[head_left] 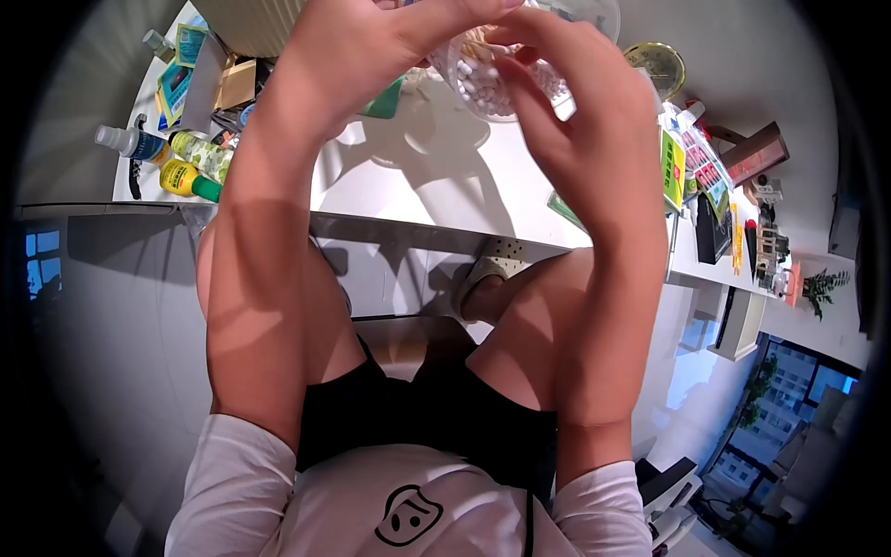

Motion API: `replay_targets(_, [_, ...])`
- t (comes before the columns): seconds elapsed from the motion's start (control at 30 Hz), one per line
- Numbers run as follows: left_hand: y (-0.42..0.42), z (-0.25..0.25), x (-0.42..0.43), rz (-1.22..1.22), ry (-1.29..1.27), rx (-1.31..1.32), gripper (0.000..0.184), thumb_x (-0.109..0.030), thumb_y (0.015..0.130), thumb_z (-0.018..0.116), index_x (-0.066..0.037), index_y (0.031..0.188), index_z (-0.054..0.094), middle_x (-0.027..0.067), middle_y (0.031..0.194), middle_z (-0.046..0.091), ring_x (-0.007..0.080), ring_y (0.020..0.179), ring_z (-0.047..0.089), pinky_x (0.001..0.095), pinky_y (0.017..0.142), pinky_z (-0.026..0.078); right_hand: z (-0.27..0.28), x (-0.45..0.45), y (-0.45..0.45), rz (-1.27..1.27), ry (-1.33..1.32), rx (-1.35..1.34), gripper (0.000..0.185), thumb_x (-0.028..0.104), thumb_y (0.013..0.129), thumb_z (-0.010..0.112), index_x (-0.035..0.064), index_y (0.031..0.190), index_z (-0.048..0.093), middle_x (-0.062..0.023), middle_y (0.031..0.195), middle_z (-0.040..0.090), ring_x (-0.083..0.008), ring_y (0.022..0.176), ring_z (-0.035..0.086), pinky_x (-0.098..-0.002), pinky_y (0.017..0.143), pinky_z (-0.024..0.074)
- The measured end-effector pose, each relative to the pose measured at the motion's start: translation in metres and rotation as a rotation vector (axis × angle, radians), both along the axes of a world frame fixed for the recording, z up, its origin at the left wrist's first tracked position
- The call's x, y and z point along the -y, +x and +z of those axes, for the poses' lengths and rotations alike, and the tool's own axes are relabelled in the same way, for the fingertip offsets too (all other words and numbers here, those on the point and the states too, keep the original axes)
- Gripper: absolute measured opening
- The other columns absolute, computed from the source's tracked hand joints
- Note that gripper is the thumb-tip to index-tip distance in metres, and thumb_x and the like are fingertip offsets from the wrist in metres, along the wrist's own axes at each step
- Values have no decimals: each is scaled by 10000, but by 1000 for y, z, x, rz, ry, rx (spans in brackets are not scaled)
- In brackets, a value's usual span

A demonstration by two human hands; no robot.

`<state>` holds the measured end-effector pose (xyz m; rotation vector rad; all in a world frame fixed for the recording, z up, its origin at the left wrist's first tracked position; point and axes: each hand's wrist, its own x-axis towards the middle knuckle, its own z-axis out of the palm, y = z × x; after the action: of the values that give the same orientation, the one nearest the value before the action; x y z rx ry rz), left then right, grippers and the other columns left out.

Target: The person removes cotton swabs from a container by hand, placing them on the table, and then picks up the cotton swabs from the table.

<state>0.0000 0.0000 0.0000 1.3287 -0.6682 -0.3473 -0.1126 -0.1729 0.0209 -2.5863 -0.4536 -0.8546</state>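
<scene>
A clear round container of white-tipped cotton swabs (481, 85) is at the top centre, above the white table (408, 190). My right hand (571, 84) reaches over it from the right, its fingers bent at the rim and over the swabs. On the other side, my left hand (390, 32) is at the container's upper left, with its fingertips partly cut off by the frame's top edge. Whether that hand grips the container is hidden. Both hands cast shadows on the tabletop.
Yellow-green bottle (186, 178), patterned bottle (200, 153) and white-capped bottle (130, 142) lie at the left. Boxes and packets (673, 167) crowd the right side, near a round gold-rimmed dish (654, 67). A green object (382, 100) lies behind my left wrist. My legs are below the table edge.
</scene>
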Motion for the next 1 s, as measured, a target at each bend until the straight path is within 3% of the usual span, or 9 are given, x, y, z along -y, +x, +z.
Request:
replay_targets(0.03, [1,-2,0,-17,-27,-8,596,-288,882,836,91,1263,579,140,1121,709,166,1024,687,280,900,555,7,-1,-4,-49,22,-58,457,25,808,718,74,1259,659,-171,1094,704,-330,979,684,-440,897,520])
replay_targets(0.13, [-7,5,1,-20,-45,-56,583,-271,881,837,96,1254,581,139,1111,709,160,998,691,278,881,560,5,-10,1,-159,134,115,229,27,823,699,38,1049,729,-129,962,735,-271,866,686,-392,795,533])
replay_targets(0.17, [-8,6,2,-13,-36,-64,578,-267,882,836,97,1252,582,138,1110,709,159,993,691,278,879,560,15,4,-7,-216,32,-46,259,1,832,683,58,1076,750,-92,1009,760,-183,898,696,-324,834,529])
replay_targets(0.4, [-4,1,5,-5,-32,-45,555,-241,884,832,92,1253,585,129,1102,712,148,978,690,266,858,556,2,6,-2,-81,-42,9,227,24,802,745,55,1027,758,-85,912,736,-230,787,645,-333,750,518])
replay_targets(0.63, [-5,1,4,-17,-39,-61,552,-234,888,831,90,1258,581,127,1103,712,142,983,685,260,851,551,-3,-3,1,-85,-39,1,209,26,820,746,68,1022,777,-96,884,729,-235,801,663,-349,739,525])
replay_targets(0.9, [-6,3,3,-23,-38,-68,557,-235,887,834,94,1257,578,131,1096,712,143,983,686,257,845,552,1,5,-2,-45,93,-51,296,-41,860,631,83,1078,788,-98,888,731,-220,813,674,-322,757,534])
replay_targets(1.0, [-6,3,3,-20,-40,-86,562,-237,884,836,94,1258,577,129,1092,712,142,974,687,257,835,554,2,4,-5,-109,27,-76,312,-35,819,627,82,1062,784,-96,927,743,-236,833,664,-346,790,528])
